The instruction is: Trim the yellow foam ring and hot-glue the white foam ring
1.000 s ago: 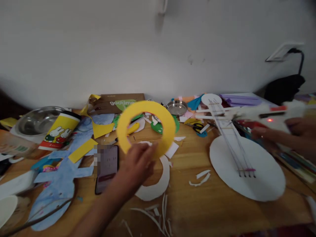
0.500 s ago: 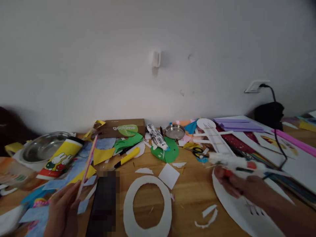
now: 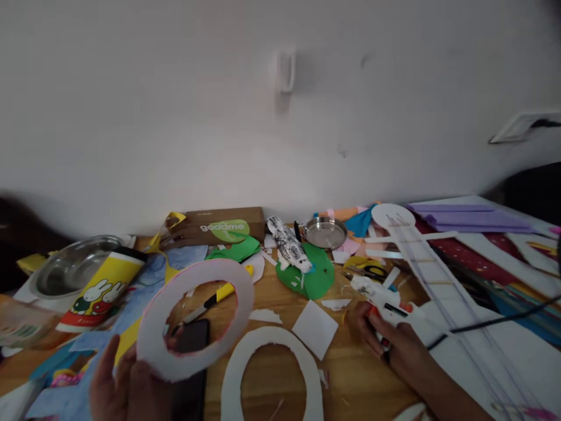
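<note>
A white ring with pink edges (image 3: 153,327) is held up by my left hand (image 3: 131,383), fingers and thumb closed on its lower left rim. It tilts above a black phone (image 3: 193,374) and a yellow utility knife (image 3: 219,294). My right hand (image 3: 390,336) is wrapped round the handle of a white hot glue gun (image 3: 377,292), whose nozzle points left. A second white ring (image 3: 272,336) lies flat on the wooden table between my hands. Just beyond it is a square of white paper (image 3: 315,328).
A steel bowl (image 3: 39,286) and a yellow rabbit-print cup (image 3: 103,292) stand at left. Behind are a brown box (image 3: 175,231), a painted fish shape (image 3: 287,242) and a small steel dish (image 3: 325,233). A black cord (image 3: 499,320) crosses the white card on the right.
My left hand has turned the held ring from edge-on to face-on and moved it right. The glue gun has come closer to the middle. My view has shifted to the right.
</note>
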A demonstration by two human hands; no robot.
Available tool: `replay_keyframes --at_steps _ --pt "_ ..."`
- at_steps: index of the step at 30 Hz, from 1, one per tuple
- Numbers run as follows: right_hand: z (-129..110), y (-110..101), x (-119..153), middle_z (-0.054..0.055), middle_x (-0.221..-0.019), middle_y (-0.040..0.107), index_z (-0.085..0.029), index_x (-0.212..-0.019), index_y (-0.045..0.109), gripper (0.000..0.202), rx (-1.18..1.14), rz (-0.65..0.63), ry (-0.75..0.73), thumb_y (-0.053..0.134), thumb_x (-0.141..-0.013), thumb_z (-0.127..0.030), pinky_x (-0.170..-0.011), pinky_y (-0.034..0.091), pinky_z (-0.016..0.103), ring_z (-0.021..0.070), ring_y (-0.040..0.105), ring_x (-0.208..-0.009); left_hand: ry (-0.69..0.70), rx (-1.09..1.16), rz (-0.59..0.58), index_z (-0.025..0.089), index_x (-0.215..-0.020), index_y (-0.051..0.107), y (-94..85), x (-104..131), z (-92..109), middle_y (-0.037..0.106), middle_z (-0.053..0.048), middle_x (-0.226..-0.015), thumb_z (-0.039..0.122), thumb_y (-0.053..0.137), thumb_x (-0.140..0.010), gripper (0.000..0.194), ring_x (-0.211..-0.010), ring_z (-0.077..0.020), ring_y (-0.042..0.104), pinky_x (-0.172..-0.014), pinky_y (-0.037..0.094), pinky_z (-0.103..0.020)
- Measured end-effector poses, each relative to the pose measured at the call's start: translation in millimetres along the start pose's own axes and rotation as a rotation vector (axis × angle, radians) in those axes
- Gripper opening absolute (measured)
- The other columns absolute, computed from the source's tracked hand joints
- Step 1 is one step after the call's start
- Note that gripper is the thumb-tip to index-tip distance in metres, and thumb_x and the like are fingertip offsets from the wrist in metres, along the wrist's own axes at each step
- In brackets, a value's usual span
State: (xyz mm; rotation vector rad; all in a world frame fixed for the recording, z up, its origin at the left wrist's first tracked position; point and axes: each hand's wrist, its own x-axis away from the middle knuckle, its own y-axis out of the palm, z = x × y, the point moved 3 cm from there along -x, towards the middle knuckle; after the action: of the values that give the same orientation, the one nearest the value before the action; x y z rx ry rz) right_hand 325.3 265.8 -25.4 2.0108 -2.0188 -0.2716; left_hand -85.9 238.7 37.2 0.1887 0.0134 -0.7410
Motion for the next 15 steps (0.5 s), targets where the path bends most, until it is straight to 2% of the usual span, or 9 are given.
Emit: replay_keyframes --at_steps 1,3,5,7,9,11,13,14,15 --pt "1 -1 1 -0.001 -0.057 0.053 -0.019 -0.079 0.058 0.037 0.003 -0.012 0.012 0.071 -0.085 -0.054 -0.042 0.030 0.024 0.0075 0.036 -0.041 -0.022 -0.029 0.063 0.041 -0.133 0.060 5.6 3 4 0.068 0.007 -0.111 0.039 0.075 -0.083 0.052 -0.099 -0.0100 0.063 -0.076 0.053 -0.012" --pt "3 -1 0 0.000 -0.058 0.054 -0.019 -0.079 0.060 0.037 0.009 -0.042 0.029 0.071 -0.084 -0.054 -0.043 0.032 0.025 0.0081 0.037 -0.041 -0.121 -0.133 0.053 0.037 -0.132 0.062 20.6 2 9 0.072 0.005 -0.111 0.035 0.068 -0.091 0.042 -0.093 -0.0083 0.065 -0.071 0.052 -0.009" --pt "4 0 0 0.000 -0.058 0.054 -0.019 -0.079 0.061 0.036 0.015 -0.069 0.036 0.071 -0.085 -0.053 -0.044 0.034 0.026 0.0090 0.039 -0.042 -0.265 0.042 -0.042 0.033 -0.131 0.063 36.4 -4 11 0.073 0.001 -0.114 0.024 0.064 -0.089 0.043 -0.089 -0.0108 0.068 -0.075 0.058 -0.017" --pt "3 1 1 0.000 -0.059 0.056 -0.019 -0.081 0.062 0.034 0.018 -0.082 0.033 0.070 -0.086 -0.051 -0.046 0.034 0.027 0.0093 0.040 -0.043 -0.273 0.003 -0.170 0.025 -0.134 0.061 49.8 -14 15 0.073 -0.005 -0.117 0.020 0.061 -0.087 0.047 -0.095 -0.0136 0.070 -0.081 0.059 -0.021" --pt "0 2 4 0.000 -0.063 0.057 -0.019 -0.083 0.062 0.033 0.011 -0.082 0.020 0.070 -0.086 -0.051 -0.046 0.034 0.027 0.0087 0.040 -0.043 -0.119 -0.181 -0.219 0.020 -0.148 0.044 58.1 -21 20 0.067 -0.012 -0.131 0.020 0.058 -0.088 0.062 -0.112 -0.0197 0.069 -0.096 0.056 -0.032" --pt "-3 2 6 -0.001 -0.061 0.055 -0.020 -0.084 0.062 0.032 -0.001 -0.081 0.006 0.070 -0.087 -0.051 -0.045 0.033 0.027 0.0087 0.039 -0.042 0.067 -0.353 -0.214 0.021 -0.158 0.024 61.5 -19 21 0.043 -0.018 -0.158 0.023 0.064 -0.086 0.082 -0.139 -0.0285 0.050 -0.113 0.043 -0.047" --pt "-6 1 7 -0.002 -0.060 0.054 -0.020 -0.087 0.063 0.031 -0.012 -0.080 -0.004 0.070 -0.087 -0.051 -0.045 0.032 0.027 0.0088 0.038 -0.043 0.244 -0.553 -0.285 0.020 -0.156 0.030 59.7 -2 15 0.015 -0.019 -0.169 0.024 0.074 -0.081 0.087 -0.154 -0.0358 0.020 -0.123 0.017 -0.058" --pt "-7 1 7 -0.002 -0.060 0.054 -0.021 -0.089 0.063 0.031 -0.015 -0.077 -0.007 0.070 -0.087 -0.051 -0.045 0.033 0.027 0.0090 0.038 -0.043 0.334 -0.644 -0.370 0.015 -0.147 0.047 56.2 12 9 0.012 -0.018 -0.170 0.024 0.078 -0.077 0.077 -0.156 -0.0371 0.007 -0.124 0.002 -0.058" --pt "-8 1 7 -0.002 -0.060 0.054 -0.021 -0.090 0.063 0.030 -0.016 -0.074 -0.009 0.070 -0.087 -0.051 -0.045 0.033 0.027 0.0091 0.039 -0.043 0.507 -0.887 -0.559 0.014 -0.143 0.052 53.4 31 0 0.018 -0.021 -0.168 0.028 0.071 -0.085 0.062 -0.155 -0.0400 0.010 -0.121 -0.002 -0.065"
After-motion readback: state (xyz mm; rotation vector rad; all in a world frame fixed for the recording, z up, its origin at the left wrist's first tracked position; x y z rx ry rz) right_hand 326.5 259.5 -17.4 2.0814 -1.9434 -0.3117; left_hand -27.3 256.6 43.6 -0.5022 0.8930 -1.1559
